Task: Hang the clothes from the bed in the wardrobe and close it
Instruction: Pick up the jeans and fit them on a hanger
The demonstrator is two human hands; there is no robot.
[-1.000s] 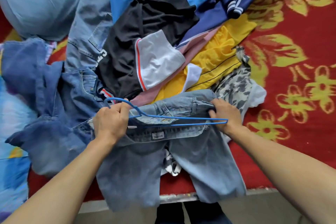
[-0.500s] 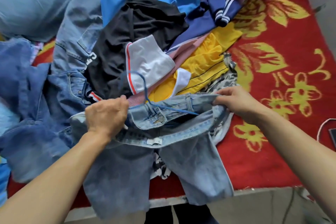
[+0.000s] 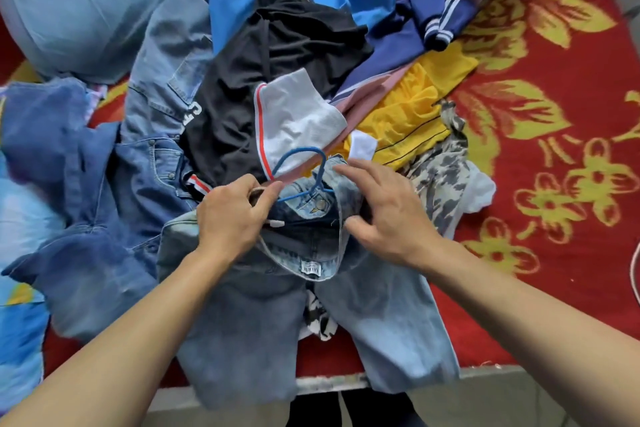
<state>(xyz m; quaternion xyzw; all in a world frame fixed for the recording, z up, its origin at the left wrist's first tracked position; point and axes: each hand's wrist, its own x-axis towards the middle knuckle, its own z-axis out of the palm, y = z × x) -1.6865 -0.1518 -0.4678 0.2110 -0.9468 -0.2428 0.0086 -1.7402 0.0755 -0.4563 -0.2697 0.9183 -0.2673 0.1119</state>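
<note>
Red flowered bedspread (image 3: 540,55) w/ clothes pile. Light jeans (image 3: 374,315) at near edge, blue hanger (image 3: 320,170) in waistband. Left hand (image 3: 230,222) pinches waistband; right hand (image 3: 388,215) half-open, fingers spread over it.

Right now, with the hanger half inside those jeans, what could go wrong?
The blue hanger sits bunched inside the waistband of the light jeans, so it may slip out when lifted. The left hand pinches only fabric; the right hand is open. The hook lies over the white shirt and might snag it.

head-worn view, looking down, close over bed (image 3: 554,184)
</note>
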